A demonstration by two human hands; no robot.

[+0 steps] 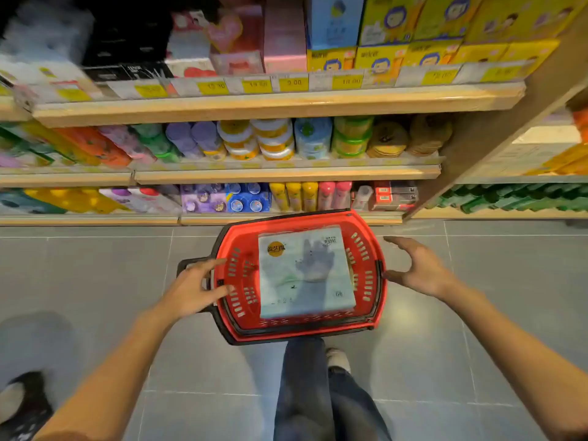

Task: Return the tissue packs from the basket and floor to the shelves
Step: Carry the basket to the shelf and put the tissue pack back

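A red shopping basket (232, 246) with a black handle stands on the grey tiled floor in front of the shelves. Inside it lies a pale blue-green tissue pack (305, 272), flat, with an orange round logo at its top left. My left hand (194, 288) hovers at the basket's left rim, fingers spread, holding nothing. To the right of the basket my right hand (420, 268) is open with the fingers curved toward the right rim. The top shelf (273, 103) carries boxed and wrapped tissue packs behind yellow price tags.
Lower shelves hold tubs, bottles and cans. A second shelf unit (521, 179) stands at the right. My leg in jeans (318, 393) and a shoe are just behind the basket; another shoe (22, 405) shows at the bottom left.
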